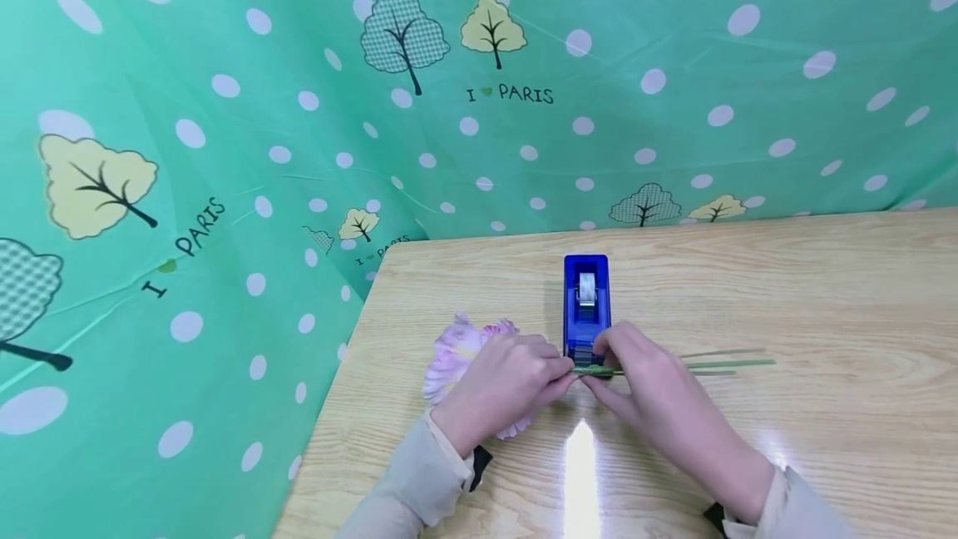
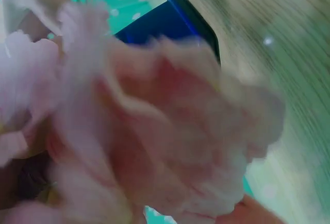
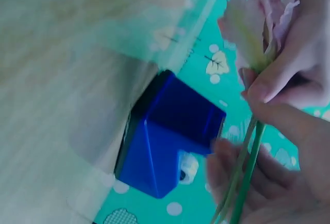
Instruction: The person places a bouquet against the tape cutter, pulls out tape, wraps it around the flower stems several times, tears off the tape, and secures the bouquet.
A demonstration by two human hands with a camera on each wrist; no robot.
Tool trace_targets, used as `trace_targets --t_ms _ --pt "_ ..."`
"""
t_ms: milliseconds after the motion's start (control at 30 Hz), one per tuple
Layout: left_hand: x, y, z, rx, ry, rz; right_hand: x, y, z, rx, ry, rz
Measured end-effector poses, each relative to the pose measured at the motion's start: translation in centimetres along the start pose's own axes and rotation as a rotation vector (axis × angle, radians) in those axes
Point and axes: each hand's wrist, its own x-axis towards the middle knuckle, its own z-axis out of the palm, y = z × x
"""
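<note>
My left hand (image 1: 511,373) pinches the green stems of artificial flowers just below the blooms. The pale pink-purple petals (image 1: 451,356) show behind and under that hand, and large, blurred petals (image 2: 170,131) fill much of the left wrist view. My right hand (image 1: 662,393) holds the same stems (image 1: 729,363) close to the left fingertips. In the right wrist view its thumb (image 3: 289,123) meets the stem, with the other fingers bent behind. The stems run out to the right past this hand. A blue tape dispenser (image 1: 586,327) stands directly beyond the fingertips, its near end partly hidden by them.
A roll of clear tape (image 1: 587,288) sits in the dispenser. The light wooden table (image 1: 838,298) reaches to a green cloth (image 1: 674,123) with white dots and printed trees, which hangs along the back and left.
</note>
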Motion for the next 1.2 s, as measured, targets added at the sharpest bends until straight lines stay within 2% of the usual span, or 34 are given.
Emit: trace_targets --t_ms 167,233,467,800,933,1067,1200 --pt "0.0 0.0 0.1 0.004 0.012 0.011 -0.1 0.3 0.1 -0.103 -0.126 0.033" --pt "-0.1 0.0 0.1 0.009 0.009 0.014 -0.1 0.4 0.2 -0.126 -0.150 0.043" --pt "-0.1 0.0 0.3 0.013 0.016 0.014 0.0 0.1 0.5 -0.114 -0.139 0.079" --pt "-0.2 0.2 0.0 0.081 0.024 0.023 0.0 -0.2 0.7 -0.097 -0.116 0.080" --pt "-0.2 0.2 0.0 0.077 0.018 0.022 0.0 -0.1 0.4 -0.040 -0.156 0.130" --pt "-0.1 0.1 0.0 0.069 0.030 0.027 0.2 0.2 -0.3 0.087 -0.222 0.195" --pt "-0.1 0.1 -0.1 0.055 0.041 0.028 0.3 0.5 -0.9 0.192 -0.259 0.218"
